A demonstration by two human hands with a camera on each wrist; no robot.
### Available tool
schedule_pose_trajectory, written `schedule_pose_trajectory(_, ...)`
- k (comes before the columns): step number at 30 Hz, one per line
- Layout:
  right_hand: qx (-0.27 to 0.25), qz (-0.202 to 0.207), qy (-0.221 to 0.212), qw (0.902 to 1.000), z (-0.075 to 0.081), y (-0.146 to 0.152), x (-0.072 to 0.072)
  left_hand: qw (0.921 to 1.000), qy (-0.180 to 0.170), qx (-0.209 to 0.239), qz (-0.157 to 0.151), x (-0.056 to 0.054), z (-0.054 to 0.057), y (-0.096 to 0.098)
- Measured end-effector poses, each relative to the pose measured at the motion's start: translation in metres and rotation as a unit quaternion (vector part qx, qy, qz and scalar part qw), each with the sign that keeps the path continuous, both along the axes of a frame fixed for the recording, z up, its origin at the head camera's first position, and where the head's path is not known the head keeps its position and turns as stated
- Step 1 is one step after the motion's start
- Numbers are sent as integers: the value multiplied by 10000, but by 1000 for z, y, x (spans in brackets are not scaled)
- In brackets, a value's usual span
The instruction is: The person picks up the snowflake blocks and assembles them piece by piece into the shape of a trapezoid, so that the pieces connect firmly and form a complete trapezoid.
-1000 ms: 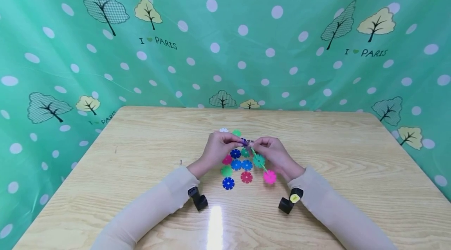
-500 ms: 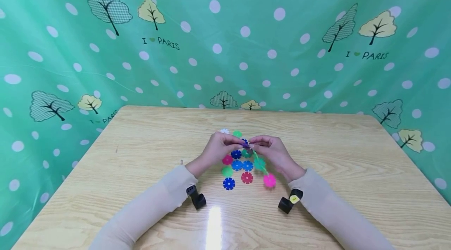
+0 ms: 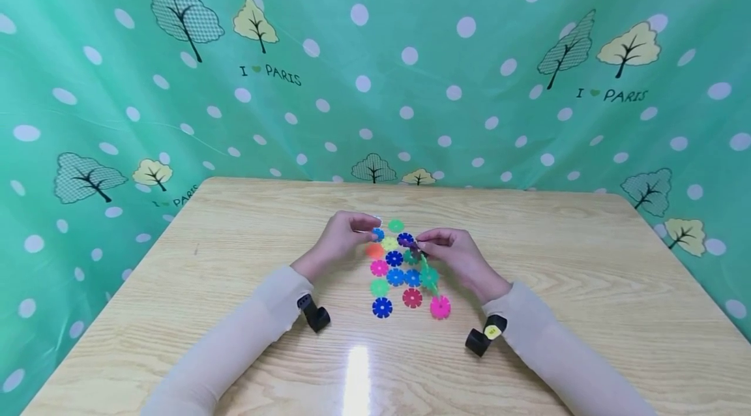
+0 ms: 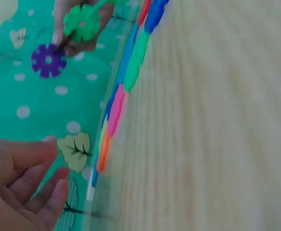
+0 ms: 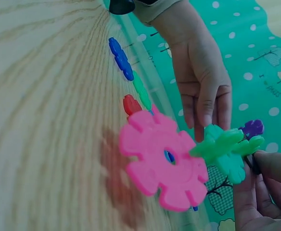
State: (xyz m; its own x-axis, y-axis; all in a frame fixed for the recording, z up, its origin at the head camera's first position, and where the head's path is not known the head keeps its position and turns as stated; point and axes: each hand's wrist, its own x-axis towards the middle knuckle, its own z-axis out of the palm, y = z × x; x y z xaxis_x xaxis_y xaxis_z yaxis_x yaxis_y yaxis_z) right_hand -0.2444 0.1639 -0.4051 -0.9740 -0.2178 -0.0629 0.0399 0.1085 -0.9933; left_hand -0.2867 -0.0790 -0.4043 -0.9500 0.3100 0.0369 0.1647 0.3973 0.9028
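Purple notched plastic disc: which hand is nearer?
Right: right hand is just beside the purple notched plastic disc; left hand is apart, off to the person's left.

Smooth, semi-matt plastic (appar.) marks the pink disc [image 5: 152,161]; wood-grain tabletop [image 3: 440,377] shows a glossy glare; creased cloth backdrop [image 3: 375,64], matt fabric sleeve [image 3: 249,328], blk plastic-look wrist cam [image 3: 317,317].

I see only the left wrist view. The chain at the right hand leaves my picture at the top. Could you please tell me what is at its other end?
Observer: A pink disc, as the right wrist view shows.
Operator: Thank you. Seen from above, what is closest to the fingertips of the left hand?
Observer: A blue disc, in the head view; whether they touch, I cannot tell.
Operator: And which colour do the sleeves have?
Observer: Light beige, in the head view.
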Motion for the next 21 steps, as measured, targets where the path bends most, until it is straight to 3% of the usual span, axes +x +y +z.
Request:
schedule_pose_trajectory(13,77,52,27,10000,-2,1,0,9979,-378,-393,350,-30,-9,-2)
schedule_pose_trajectory(21,39,37,-17,10000,-2,2,0,9961,-86,-860,183,-44,-10,-1)
